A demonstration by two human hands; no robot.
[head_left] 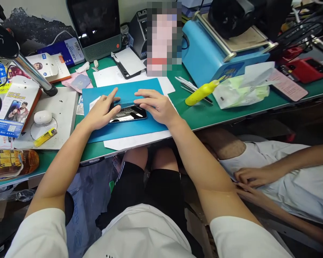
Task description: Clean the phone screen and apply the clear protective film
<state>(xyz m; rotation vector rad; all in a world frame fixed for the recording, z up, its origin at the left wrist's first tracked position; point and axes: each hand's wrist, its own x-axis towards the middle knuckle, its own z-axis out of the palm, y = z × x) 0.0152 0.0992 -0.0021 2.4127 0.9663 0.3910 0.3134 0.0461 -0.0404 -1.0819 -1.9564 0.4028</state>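
A smartphone (134,114) with a dark, glossy face lies on a blue mat (113,132), reflecting light. My left hand (101,111) is at its left end, thumb reaching over the glass and index finger raised. From the right, my right hand (158,105) reaches over the phone's far edge, its fingers stretched toward my left hand. A faint thin line runs between my fingertips above the phone; whether it is a clear film or a thread I cannot tell. Both hands have their fingers apart. White paper (131,140) sticks out under the mat.
A yellow bottle (201,93) and tweezers-like tools (187,84) lie to the right, before a blue machine (201,53). At left are a lamp post (34,68), an earbud case (43,117) and a yellow lighter (45,137). A co-worker's hands (255,179) rest at right.
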